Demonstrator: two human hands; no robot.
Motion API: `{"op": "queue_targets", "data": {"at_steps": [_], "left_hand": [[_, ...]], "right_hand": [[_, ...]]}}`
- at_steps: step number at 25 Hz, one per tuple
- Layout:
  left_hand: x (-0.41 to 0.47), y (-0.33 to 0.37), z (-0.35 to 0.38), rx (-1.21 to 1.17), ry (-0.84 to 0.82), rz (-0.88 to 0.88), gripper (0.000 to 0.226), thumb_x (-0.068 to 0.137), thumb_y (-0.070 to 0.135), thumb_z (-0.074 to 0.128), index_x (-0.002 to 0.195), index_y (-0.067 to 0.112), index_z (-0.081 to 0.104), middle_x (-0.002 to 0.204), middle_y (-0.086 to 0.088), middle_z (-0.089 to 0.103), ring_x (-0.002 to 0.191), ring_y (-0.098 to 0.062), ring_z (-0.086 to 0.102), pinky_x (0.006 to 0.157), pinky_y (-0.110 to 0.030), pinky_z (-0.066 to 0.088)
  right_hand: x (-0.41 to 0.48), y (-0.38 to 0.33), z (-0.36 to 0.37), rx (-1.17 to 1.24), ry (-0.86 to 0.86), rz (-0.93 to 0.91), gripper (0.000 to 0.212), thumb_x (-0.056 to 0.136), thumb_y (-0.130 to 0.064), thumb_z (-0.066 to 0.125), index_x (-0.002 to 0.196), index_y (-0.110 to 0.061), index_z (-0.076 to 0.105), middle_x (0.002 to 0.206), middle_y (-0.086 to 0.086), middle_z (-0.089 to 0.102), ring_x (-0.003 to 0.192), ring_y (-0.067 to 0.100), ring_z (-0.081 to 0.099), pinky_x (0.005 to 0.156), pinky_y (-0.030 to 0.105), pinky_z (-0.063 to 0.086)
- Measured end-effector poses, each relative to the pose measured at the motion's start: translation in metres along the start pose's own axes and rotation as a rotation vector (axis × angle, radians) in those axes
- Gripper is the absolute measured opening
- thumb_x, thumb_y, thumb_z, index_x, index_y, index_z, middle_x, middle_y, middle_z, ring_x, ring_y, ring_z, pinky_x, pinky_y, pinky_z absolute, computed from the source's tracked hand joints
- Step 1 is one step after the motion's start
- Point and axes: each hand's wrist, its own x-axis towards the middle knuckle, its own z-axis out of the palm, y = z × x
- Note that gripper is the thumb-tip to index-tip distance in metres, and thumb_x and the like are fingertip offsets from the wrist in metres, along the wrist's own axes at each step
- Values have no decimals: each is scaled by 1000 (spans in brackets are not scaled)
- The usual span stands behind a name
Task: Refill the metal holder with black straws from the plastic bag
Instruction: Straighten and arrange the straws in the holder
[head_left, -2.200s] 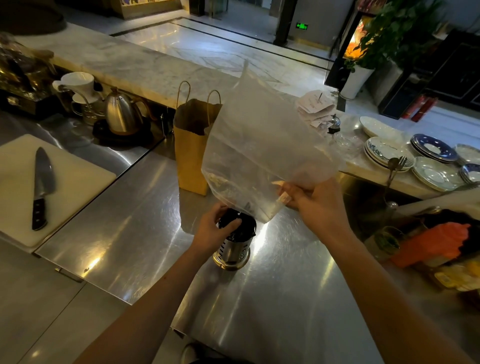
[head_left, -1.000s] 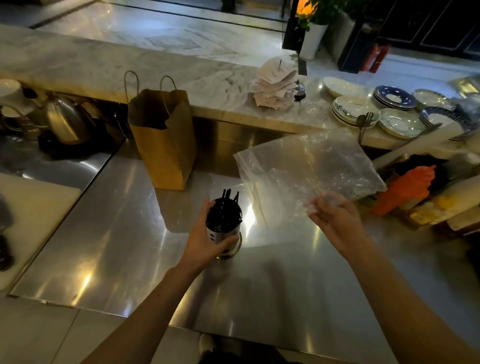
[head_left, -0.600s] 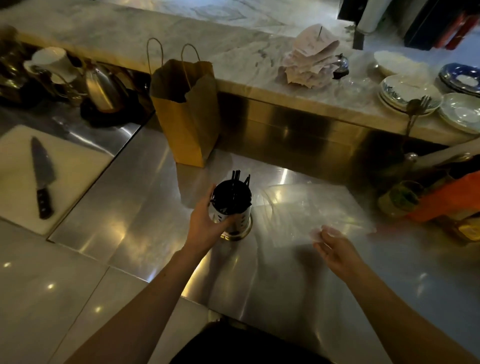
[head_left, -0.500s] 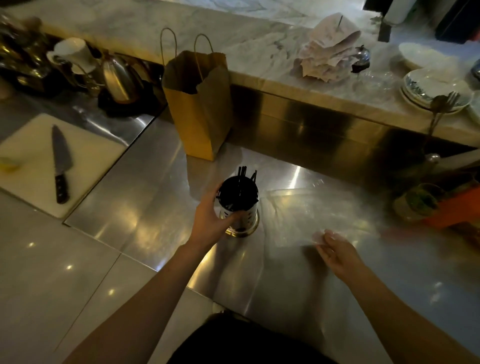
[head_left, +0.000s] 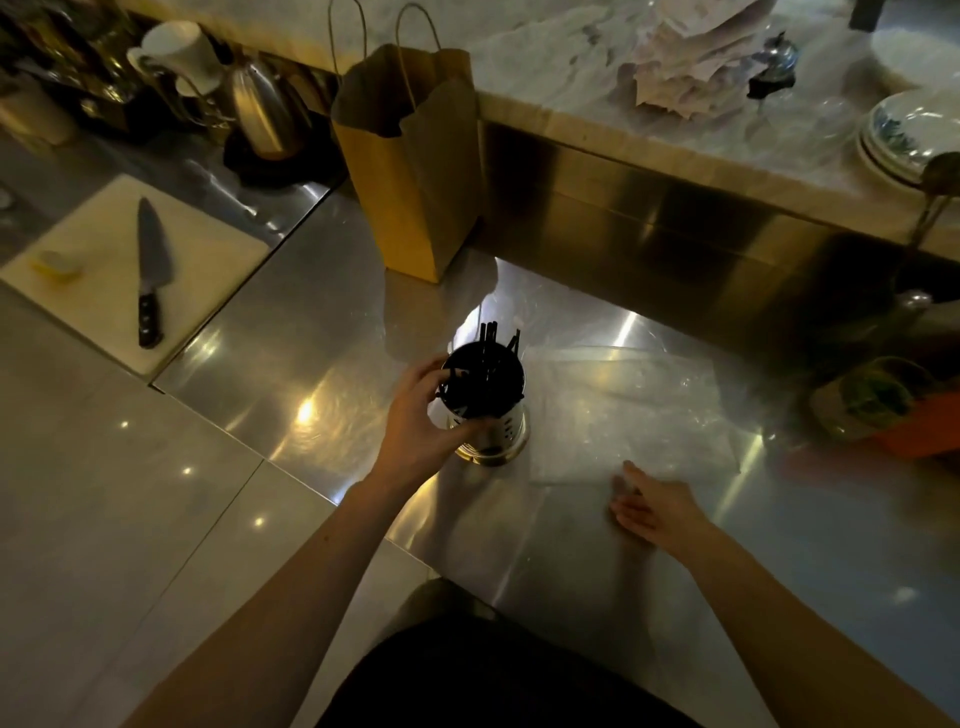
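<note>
Holder (head_left: 488, 415) of straws (head_left: 485, 358) in left grip (head_left: 415, 421); bag (head_left: 628, 415) flat beside right hand (head_left: 649, 506).

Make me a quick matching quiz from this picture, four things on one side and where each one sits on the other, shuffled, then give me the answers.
Things:
1. knife
2. plastic bag
3. black straws
4. paper bag

Places:
A. standing in the metal holder
B. upright behind the holder, against the raised counter
C. lying on the white cutting board
D. flat on the steel counter, right of the holder

Pairs: 1-C, 2-D, 3-A, 4-B
</note>
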Motion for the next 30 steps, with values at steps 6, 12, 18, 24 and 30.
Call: {"op": "queue_targets", "data": {"at_steps": [6, 12, 18, 24, 30], "left_hand": [[0, 2, -7, 51, -20, 5, 48, 67, 24, 87, 111, 19, 68, 127, 5, 53, 115, -14, 54, 96, -29, 47], [9, 4, -19, 118, -50, 62, 51, 68, 27, 87, 114, 18, 67, 108, 4, 59, 88, -11, 56, 67, -7, 39], [30, -12, -38, 89, -262, 192, 40, 72, 17, 84, 110, 14, 71, 97, -1, 70, 73, -3, 57, 69, -3, 44], [61, -26, -46, -21, -422, 264, 32, 74, 15, 82, 104, 13, 72, 96, -3, 71, 79, -13, 65, 72, -11, 50], [74, -27, -54, -108, -511, 206, 28, 76, 15, 79, 104, 13, 73, 98, -1, 73, 87, -11, 67, 81, -19, 53]], "right_hand": [[-41, -17, 19, -502, -141, -456, 26, 80, -32, 75, 85, -11, 61, 69, 8, 61, 53, 14, 54, 52, 28, 45], [-99, -60, 92, -558, -181, -982, 59, 75, -29, 80, 127, -31, 53, 107, -6, 57, 80, 9, 60, 64, 15, 51], [-109, -61, 126, -681, -63, -1019, 52, 73, -23, 82, 122, -20, 63, 106, -8, 57, 90, 9, 57, 76, 14, 47], [-121, -51, 150, -578, 21, -949, 59, 67, -18, 86, 120, -25, 61, 100, -18, 57, 91, 9, 62, 86, 25, 53], [-124, -45, 164, -439, 160, -934, 34, 78, -16, 77, 110, -21, 67, 99, -7, 65, 93, 10, 65, 89, 27, 54]]}}
